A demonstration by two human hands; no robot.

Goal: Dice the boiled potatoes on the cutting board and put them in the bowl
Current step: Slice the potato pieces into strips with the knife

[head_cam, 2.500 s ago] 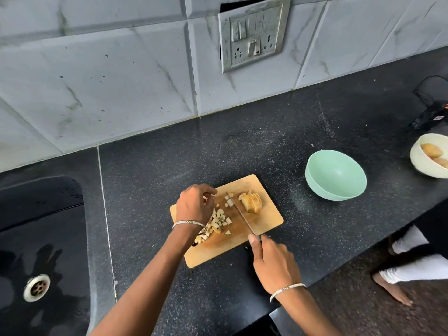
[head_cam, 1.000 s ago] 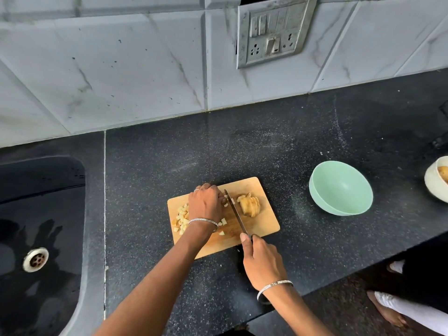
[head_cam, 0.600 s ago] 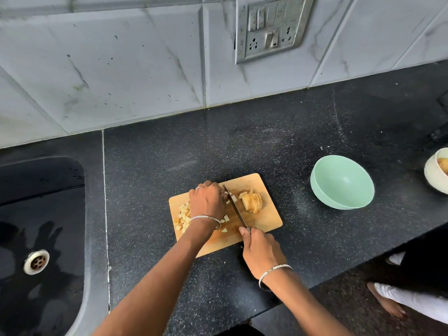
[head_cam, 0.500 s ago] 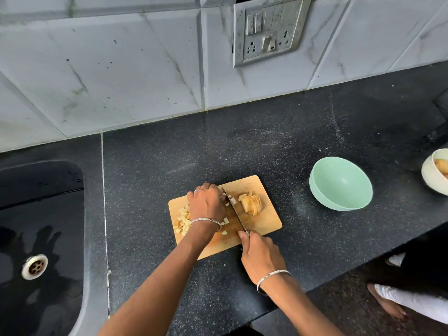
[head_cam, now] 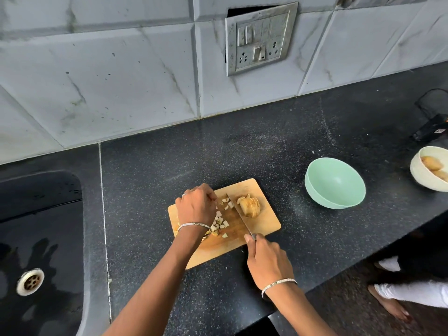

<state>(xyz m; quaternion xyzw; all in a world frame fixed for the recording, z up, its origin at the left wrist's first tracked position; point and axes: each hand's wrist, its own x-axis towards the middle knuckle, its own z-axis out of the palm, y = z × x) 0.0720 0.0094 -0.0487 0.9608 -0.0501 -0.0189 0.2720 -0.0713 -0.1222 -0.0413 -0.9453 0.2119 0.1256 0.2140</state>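
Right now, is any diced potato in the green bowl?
No, the green bowl is empty; the dice lie on the board.

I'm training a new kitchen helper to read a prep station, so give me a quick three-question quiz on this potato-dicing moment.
1. True or false: the mint-green round bowl already holds potato.
2. Which hand grips the steel knife? A. left B. right
3. Fill in: on the rectangular wooden cutting board, the sliced yellow potato chunk lies on the blade's ___ side.
Key: 1 false: the diced potato pieces lie on the board. 2 B, the right hand. 3 right.
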